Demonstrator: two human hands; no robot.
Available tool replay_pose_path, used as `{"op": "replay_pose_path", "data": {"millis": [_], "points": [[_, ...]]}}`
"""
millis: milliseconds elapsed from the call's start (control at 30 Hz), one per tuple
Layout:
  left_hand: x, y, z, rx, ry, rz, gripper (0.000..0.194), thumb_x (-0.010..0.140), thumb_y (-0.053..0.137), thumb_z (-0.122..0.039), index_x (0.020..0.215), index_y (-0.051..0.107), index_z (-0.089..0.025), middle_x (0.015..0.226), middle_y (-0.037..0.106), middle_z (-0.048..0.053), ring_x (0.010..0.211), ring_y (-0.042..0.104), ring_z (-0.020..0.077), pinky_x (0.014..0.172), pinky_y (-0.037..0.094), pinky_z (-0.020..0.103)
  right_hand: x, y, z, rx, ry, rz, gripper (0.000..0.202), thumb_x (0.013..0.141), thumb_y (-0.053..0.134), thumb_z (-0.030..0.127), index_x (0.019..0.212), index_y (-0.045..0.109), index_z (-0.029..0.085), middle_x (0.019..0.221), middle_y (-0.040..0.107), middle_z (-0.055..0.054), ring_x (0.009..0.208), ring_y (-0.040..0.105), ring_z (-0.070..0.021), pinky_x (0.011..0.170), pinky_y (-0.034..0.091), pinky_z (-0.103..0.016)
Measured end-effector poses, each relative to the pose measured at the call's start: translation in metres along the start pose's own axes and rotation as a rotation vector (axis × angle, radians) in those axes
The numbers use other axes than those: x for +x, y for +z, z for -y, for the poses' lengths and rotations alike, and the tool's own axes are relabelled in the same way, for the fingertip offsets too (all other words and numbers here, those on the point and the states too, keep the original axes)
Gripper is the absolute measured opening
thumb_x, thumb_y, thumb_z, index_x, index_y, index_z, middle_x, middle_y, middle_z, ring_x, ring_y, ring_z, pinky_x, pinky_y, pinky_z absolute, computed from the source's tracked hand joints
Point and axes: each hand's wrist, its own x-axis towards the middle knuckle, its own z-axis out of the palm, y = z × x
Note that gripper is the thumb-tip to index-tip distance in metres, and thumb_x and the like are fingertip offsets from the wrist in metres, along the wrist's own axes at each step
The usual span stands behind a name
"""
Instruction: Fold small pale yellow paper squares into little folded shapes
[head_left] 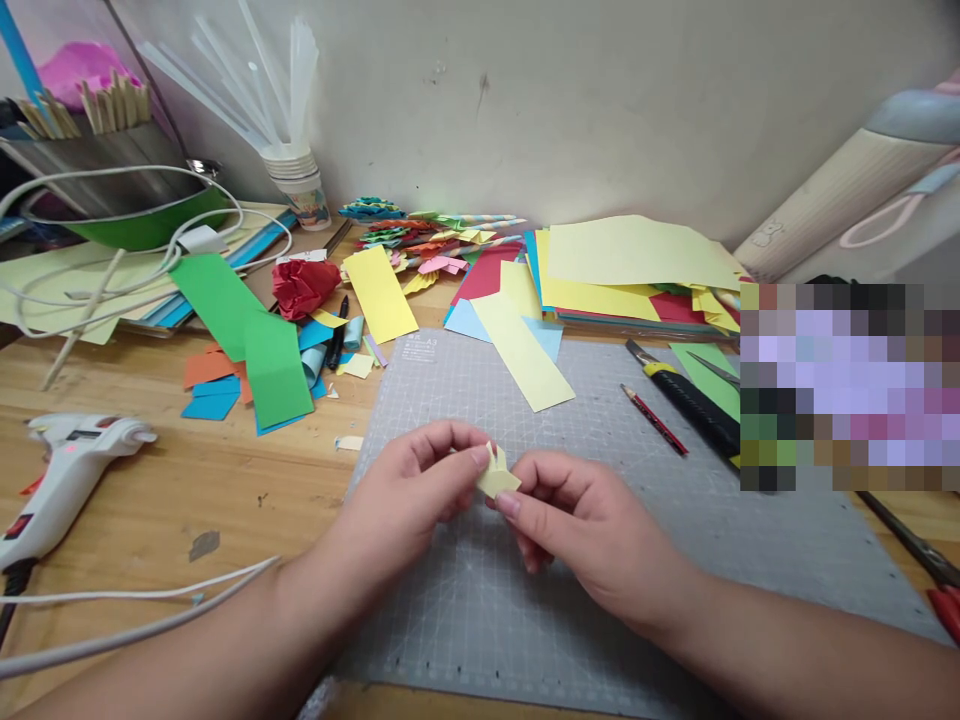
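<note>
A small folded piece of pale yellow paper (498,481) is held between both hands, above the grey cutting mat (465,630). My left hand (431,470) pinches its upper left side between thumb and fingers. From the right, my right hand (574,515) grips the lower right corner with thumb and fingertips. The paper has a narrow slit or gap at its top. Beyond the hands, a pale yellow paper strip (529,365) lies on the mat over light blue paper (551,337).
A white glue gun (71,470) with cables lies at the left. Green paper strips (277,370) and a red crumpled paper (305,288) lie behind it. To the right are a pencil (654,420), a black utility knife (690,405) and red-handled scissors (919,555). Paper stacks line the wall.
</note>
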Motion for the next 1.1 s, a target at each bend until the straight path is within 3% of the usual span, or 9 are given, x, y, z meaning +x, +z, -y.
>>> {"op": "replay_pose_path", "data": {"millis": [133,333,667,1100], "points": [[-0.0024,-0.0011,-0.0022,0.232,0.271,-0.152,0.010,0.077,0.061,-0.026,0.081,0.056,-0.019,0.077,0.051,-0.002,0.068,0.048,0.0129,0.062,0.038,0.027,-0.0001,0.0001,0.0010,-0.039,0.005,-0.060,0.029,0.084,0.059,0.035,0.063,0.048,0.019,0.052,0.049,0.005,0.049,0.044,-0.0091,0.050,0.035,-0.023],[-0.0041,-0.0013,-0.0042,0.544,0.493,-0.124,0.006,0.079,0.058,-0.016,0.079,0.064,-0.018,0.086,0.051,0.001,0.071,0.048,0.0123,0.061,0.039,0.026,-0.0009,0.0003,0.0003,-0.117,-0.050,-0.085,0.025,0.085,0.056,0.033,0.065,0.049,0.019,0.053,0.047,0.005,0.050,0.040,-0.0097,0.049,0.033,-0.024],[-0.0049,-0.0038,-0.0043,0.637,0.509,-0.046,0.011,0.085,0.055,-0.014,0.077,0.062,-0.018,0.086,0.050,0.000,0.080,0.049,0.0130,0.069,0.039,0.026,-0.0022,0.0003,-0.0035,-0.277,-0.165,-0.133,0.022,0.086,0.054,0.024,0.065,0.051,0.019,0.058,0.045,0.005,0.055,0.039,-0.0106,0.051,0.031,-0.024],[-0.0055,-0.0052,-0.0040,0.711,0.503,0.021,0.012,0.085,0.053,-0.013,0.076,0.058,-0.019,0.086,0.050,-0.001,0.079,0.049,0.0123,0.067,0.039,0.025,-0.0034,-0.0006,-0.0025,-0.321,-0.207,-0.068,0.022,0.089,0.050,0.023,0.067,0.050,0.020,0.060,0.044,0.005,0.058,0.040,-0.0110,0.054,0.033,-0.025]]}}
